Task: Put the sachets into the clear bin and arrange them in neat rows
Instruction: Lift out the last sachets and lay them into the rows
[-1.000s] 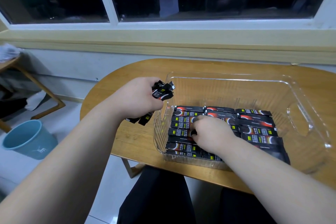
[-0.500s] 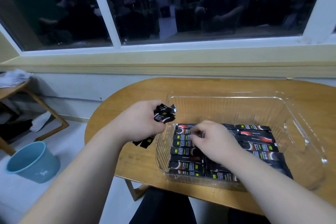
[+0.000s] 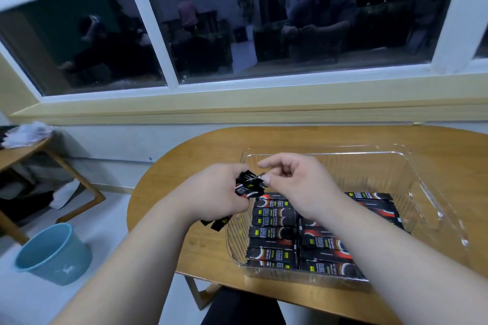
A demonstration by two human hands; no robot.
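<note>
Mid-task, at the feeding step: peels one sachet off the held stock, ready to lay it down. Grips a bundle of sachets (image 3: 248,188) in the left hand (image 3: 216,192) at frame centre, fingers curled round it, just over the left rim of the clear bin (image 3: 412,177), with lower ends poking out under the fist above the bench (image 3: 184,161). Pinches the tip of the top sachet (image 3: 260,176) with the right hand (image 3: 301,185), thumb against curled fingers, hands together at the bundle. In the bin, lower centre to lower right of frame: rows of sachets (image 3: 274,232) lying flat, side by side in columns, near part filled, far part bare. Judged roughly half done; no loose sachets visible on the bench. Next move calls for sliding that one sachet clear without dragging its neighbours out, then laying it flat just beyond the far end of the left column, long edge parallel to the rest. Blue bucket (image 3: 52,253) on the floor at lower left, out of play.
</note>
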